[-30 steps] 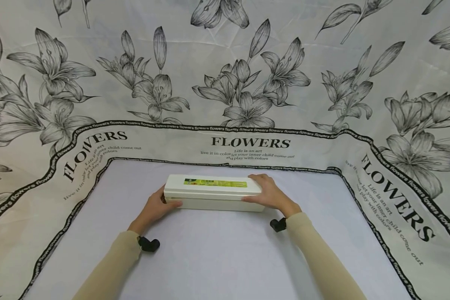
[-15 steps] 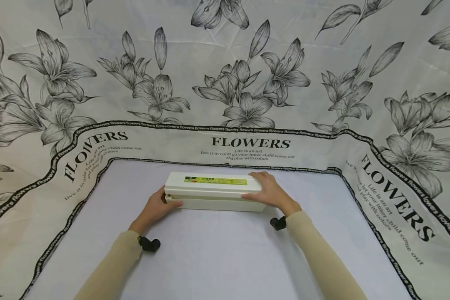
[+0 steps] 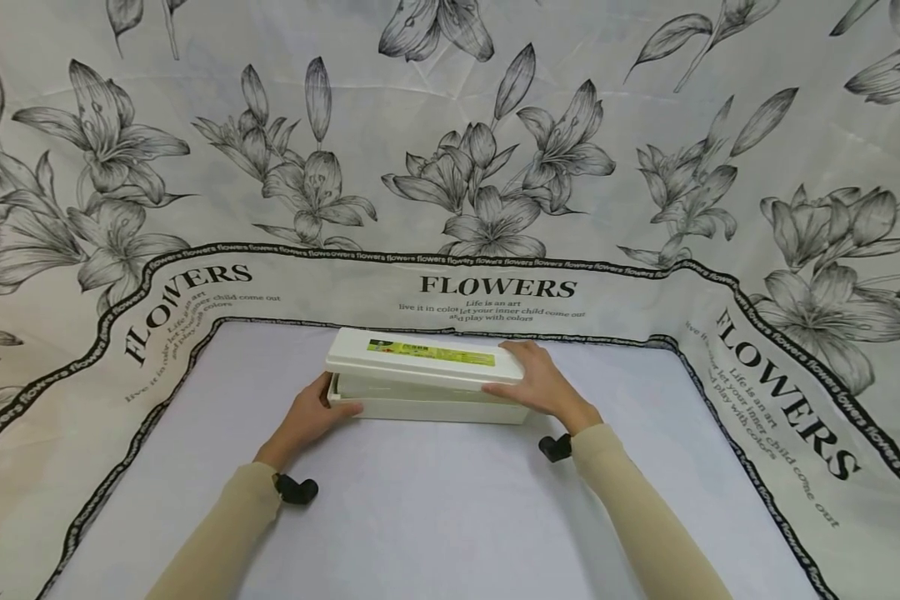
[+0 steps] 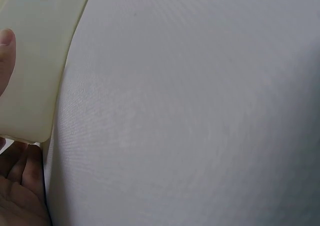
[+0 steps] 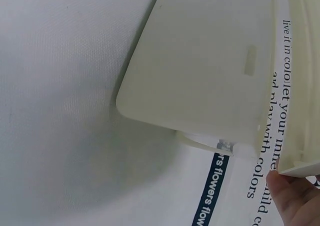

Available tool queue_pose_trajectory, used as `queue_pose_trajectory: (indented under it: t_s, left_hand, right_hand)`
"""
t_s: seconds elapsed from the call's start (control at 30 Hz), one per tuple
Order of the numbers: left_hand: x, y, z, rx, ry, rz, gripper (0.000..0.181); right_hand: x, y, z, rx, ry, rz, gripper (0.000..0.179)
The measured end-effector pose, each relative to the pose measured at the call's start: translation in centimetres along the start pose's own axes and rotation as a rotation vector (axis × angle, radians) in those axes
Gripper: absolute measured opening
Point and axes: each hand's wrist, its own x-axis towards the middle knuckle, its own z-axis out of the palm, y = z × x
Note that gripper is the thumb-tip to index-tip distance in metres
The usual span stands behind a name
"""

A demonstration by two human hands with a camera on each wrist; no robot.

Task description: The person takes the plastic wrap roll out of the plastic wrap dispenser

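Lid [image 3: 420, 367] Tilts Over Long White Box Base [image 3: 435, 409]

Your right hand [image 3: 540, 380] grips the lid's right end, its left end standing higher over a gap. Your left hand [image 3: 307, 423] holds the base's left end, thumb against the front wall. The base sits on the white cloth [image 3: 450, 508] (a yellow-green label [image 3: 431, 352] runs along the lid's top).

Smooth plastic lid [image 3: 420, 369], matt cloth [image 3: 435, 500].

White box [image 3: 427, 409] with tilted lid [image 3: 422, 367]
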Motion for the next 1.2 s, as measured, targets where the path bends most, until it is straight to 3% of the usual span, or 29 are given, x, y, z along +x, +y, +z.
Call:
queue_pose_trajectory:
  t_s: [0.53, 1.2]
  left_hand:
    - [0.1, -0.1, -0.1, 0.006, 0.002, -0.027, 0.113]
    - [0.1, -0.1, -0.1, -0.022, 0.0, -0.019, 0.111]
  right_hand:
    - [-1.4, 0.8, -0.8, 0.077, 0.034, 0.049, 0.096]
    - [-3.9, 3.6, -1.6, 0.125, 0.096, 0.116, 0.09]
